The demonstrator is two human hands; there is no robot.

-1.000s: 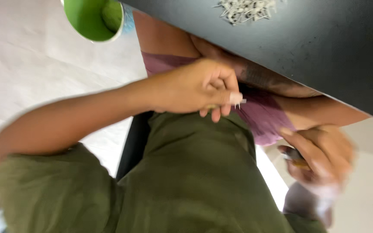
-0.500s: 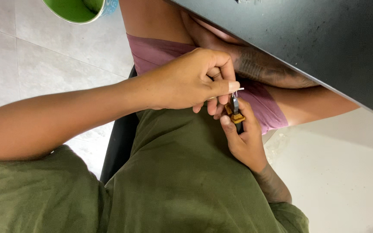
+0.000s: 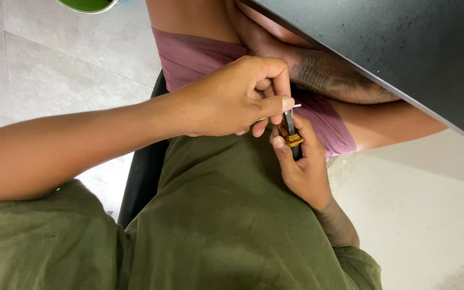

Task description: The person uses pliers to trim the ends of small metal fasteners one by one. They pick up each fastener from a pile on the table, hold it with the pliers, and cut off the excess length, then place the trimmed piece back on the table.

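My left hand (image 3: pixel 226 99) is pinched shut on a thin, pale sliver (image 3: pixel 296 106) that sticks out past the thumb and forefinger; what it is I cannot make out. Right under it, my right hand (image 3: pixel 304 172) grips a small tool (image 3: pixel 292 138) with a yellow and black handle and a short metal blade pointing up at the sliver. The blade tip meets the left fingertips. Both hands hover over my lap, above the olive green shirt (image 3: pixel 226 225) and maroon shorts (image 3: pixel 189 53).
A black tabletop (image 3: pixel 404 48) slants across the upper right, above a tattooed leg (image 3: pixel 339 80). A green cup (image 3: pixel 87 4) shows at the top left edge. A dark chair seat (image 3: pixel 143 177) and pale floor tiles (image 3: pixel 55 80) lie below.
My right hand rose from the lower right with the tool and now meets my left hand's fingertips. The view has dropped, so the cup and table have slid toward the top.
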